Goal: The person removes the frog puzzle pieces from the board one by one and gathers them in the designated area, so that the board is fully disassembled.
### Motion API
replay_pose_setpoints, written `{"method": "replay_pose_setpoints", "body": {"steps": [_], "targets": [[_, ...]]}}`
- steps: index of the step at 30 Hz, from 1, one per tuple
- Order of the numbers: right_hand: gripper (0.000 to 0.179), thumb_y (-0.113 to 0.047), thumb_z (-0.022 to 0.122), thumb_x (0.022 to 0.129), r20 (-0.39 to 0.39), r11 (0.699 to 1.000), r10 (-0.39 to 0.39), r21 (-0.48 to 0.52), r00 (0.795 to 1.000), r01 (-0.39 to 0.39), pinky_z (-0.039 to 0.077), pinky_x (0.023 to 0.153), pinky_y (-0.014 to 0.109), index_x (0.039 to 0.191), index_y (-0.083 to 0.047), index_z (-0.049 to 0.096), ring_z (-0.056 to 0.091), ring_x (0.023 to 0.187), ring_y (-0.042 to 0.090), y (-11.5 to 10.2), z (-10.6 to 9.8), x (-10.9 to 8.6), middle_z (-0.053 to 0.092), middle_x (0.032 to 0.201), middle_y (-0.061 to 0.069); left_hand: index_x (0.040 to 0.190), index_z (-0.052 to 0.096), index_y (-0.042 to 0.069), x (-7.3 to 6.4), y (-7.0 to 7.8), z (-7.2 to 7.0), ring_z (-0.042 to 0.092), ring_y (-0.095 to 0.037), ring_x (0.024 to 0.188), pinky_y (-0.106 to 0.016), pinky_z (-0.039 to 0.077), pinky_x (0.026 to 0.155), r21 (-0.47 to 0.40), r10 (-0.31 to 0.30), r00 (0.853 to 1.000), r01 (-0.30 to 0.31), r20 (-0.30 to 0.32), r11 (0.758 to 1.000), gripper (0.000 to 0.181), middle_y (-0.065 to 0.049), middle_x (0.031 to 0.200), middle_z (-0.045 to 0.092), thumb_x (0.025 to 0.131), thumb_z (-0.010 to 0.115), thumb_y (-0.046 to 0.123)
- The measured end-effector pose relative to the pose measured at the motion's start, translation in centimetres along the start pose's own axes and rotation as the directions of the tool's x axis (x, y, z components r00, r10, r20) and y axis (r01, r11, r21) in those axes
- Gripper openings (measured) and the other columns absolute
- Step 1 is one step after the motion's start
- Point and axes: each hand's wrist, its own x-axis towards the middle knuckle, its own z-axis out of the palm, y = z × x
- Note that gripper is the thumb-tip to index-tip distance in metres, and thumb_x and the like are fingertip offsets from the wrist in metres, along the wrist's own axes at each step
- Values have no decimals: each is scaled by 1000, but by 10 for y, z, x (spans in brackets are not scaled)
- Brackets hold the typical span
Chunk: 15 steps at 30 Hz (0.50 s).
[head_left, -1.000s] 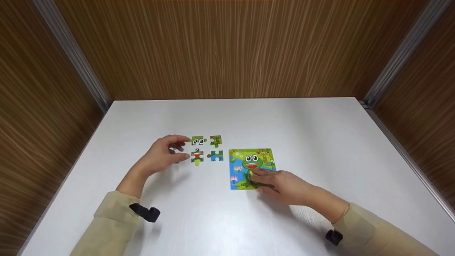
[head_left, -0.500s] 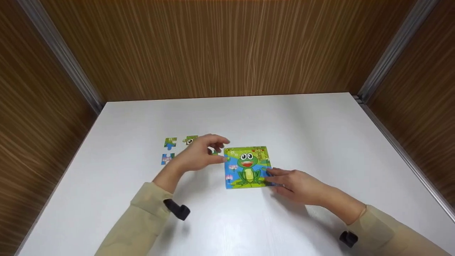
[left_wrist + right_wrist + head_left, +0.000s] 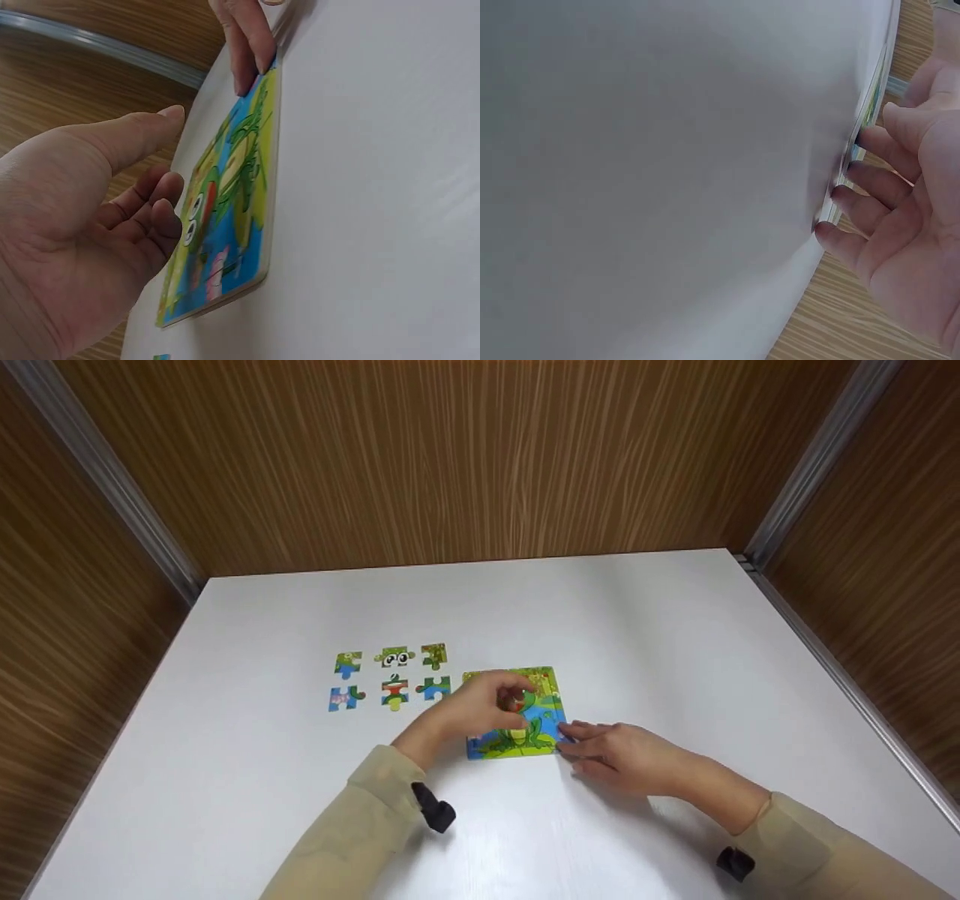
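Observation:
A square frog puzzle board (image 3: 550,706) lies flat on the table, its picture partly hidden in the head view. Over it hovers my left hand (image 3: 476,706), thumb and fingers loosely bent with nothing between them; the left wrist view shows its palm (image 3: 60,217) beside the frog's face. My right hand (image 3: 634,757) touches the board's right edge with its fingertips, fingers fairly straight. To the board's left lie loose jigsaw pieces in two rows, among them an eyes piece (image 3: 395,658), a red-mouth piece (image 3: 394,690) and a pink-flower piece (image 3: 342,699).
The white table (image 3: 225,720) is bounded by a wood-grain panel (image 3: 480,465) at the back and others at the sides. The lower right loose piece (image 3: 435,688) lies close to the left wrist and the board. Small black devices (image 3: 435,810) sit on both sleeves.
My left hand has moved right from the loose pieces to above the board. My right hand has slid from the picture to the board's right edge. The camera view has shifted slightly.

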Motion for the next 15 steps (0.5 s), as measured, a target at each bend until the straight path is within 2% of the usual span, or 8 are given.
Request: {"method": "replay_pose_setpoints", "body": {"steps": [3, 5, 11, 15], "targets": [[40, -20, 62, 109, 12, 1000, -6, 8, 1000, 6, 47, 108, 59, 145, -3, 64, 53, 142, 35, -1, -1, 1, 54, 155, 18, 142, 67, 9, 5, -5, 7, 58, -14, 97, -29, 51, 89, -7, -26, 999, 26, 23, 1000, 51, -8, 116, 66, 93, 83, 9], [40, -20, 62, 109, 18, 1000, -5, 11, 1000, 5, 47, 108, 59, 145, -2, 64, 53, 141, 35, -2, -1, 2, 54, 155, 18, 143, 66, 9, 7, -7, 10, 56, -13, 96, -29, 50, 88, 23, -28, 999, 28, 35, 999, 54, -6, 115, 65, 92, 84, 11], [41, -22, 61, 109, 33, 1000, 17, -3, 999, -17, 47, 108, 59, 145, -3, 64, 54, 141, 33, -3, -1, 3, 53, 155, 17, 148, 63, 7, 9, -9, 12, 50, -14, 97, -29, 45, 89, 112, 9, 997, -18, 80, 994, 59, -5, 116, 62, 92, 83, 10], [41, -23, 62, 109, 35, 1000, 29, -10, 999, -29, 47, 108, 59, 146, -4, 64, 54, 141, 33, -2, 0, 2, 53, 155, 17, 149, 61, 8, 10, -9, 11, 51, -17, 104, -33, 46, 96, 164, 13, 994, -31, 111, 986, 58, -7, 125, 62, 95, 80, 10]]}}
